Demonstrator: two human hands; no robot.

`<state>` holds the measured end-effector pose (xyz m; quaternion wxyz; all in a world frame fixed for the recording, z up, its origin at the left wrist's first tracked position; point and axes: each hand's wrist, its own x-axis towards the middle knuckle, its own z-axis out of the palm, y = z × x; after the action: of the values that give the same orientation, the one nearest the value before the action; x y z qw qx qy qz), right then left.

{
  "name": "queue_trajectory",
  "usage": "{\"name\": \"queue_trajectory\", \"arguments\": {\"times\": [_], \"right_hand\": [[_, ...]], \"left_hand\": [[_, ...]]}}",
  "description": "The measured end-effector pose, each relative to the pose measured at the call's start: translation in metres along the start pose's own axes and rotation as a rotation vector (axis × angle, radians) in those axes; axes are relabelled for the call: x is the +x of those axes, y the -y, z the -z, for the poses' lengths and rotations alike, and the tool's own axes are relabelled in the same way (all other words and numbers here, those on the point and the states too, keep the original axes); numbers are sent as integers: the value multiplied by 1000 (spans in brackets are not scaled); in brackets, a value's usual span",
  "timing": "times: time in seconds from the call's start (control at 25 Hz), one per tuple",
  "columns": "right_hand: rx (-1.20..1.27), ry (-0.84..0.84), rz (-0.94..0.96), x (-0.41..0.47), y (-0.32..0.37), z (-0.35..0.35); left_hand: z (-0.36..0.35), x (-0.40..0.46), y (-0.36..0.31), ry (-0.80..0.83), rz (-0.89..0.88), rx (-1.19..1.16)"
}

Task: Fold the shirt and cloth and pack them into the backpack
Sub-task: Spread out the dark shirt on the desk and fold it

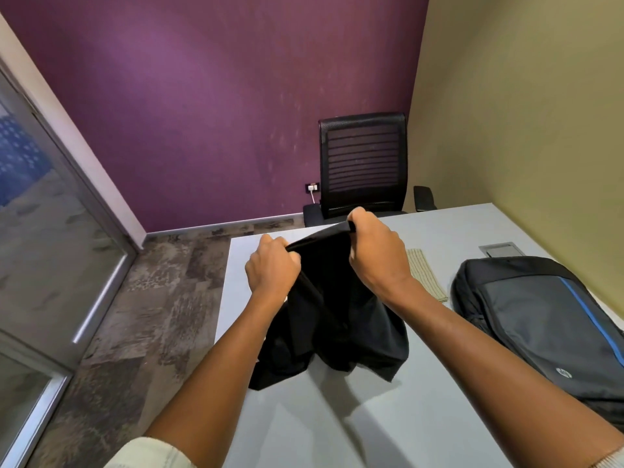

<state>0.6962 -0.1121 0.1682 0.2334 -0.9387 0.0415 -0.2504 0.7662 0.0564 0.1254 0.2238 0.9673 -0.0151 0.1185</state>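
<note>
A black shirt [337, 325] hangs bunched above the grey table [337, 427], its lower part drooping onto the tabletop. My left hand [271, 266] grips its upper edge on the left, and my right hand [376, 248] grips the same edge on the right, both fists closed around the fabric. A folded beige striped cloth [425, 276] lies flat on the table just right of my right wrist. The dark grey backpack [543, 325] with a blue stripe lies flat at the right side of the table; I cannot tell whether it is zipped.
A black mesh office chair [363, 163] stands behind the far edge of the table. A metal cable hatch [499, 248] is set into the tabletop beyond the backpack. A wall runs along the right; a glass partition stands left, with bare floor between.
</note>
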Motion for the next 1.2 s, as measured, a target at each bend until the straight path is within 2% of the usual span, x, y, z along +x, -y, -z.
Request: {"name": "queue_trajectory", "arguments": {"times": [0.08, 0.2, 0.28, 0.32, 0.44, 0.52, 0.68, 0.88, 1.0, 1.2], "right_hand": [[15, -56, 19, 3, 3, 9], [0, -131, 38, 10, 0, 22], [-5, -177, 40, 14, -3, 32], [-3, -211, 33, 17, -6, 36], [-8, -286, -7, 24, -15, 48], [-10, -303, -57, 29, -25, 53], [-56, -308, -146, 40, -54, 58], [-159, -334, -162, 59, -75, 71], [-224, -340, -184, 62, -81, 73], [-185, -140, -366, 31, -115, 40]], "left_hand": [[1, 7, 10, 18, 51, 82], [1, 11, 31, 165, 119, 206], [-3, 11, 48, 212, 204, 193], [-5, 13, 58, 230, 284, 105], [-3, 25, 79, 272, 618, -515], [8, 33, 76, 213, 692, -823], [58, 62, 50, -142, 497, -994], [122, 120, 27, -505, 190, -863], [147, 102, -4, -565, 92, -796], [121, 81, -4, -461, 104, -882]]}}
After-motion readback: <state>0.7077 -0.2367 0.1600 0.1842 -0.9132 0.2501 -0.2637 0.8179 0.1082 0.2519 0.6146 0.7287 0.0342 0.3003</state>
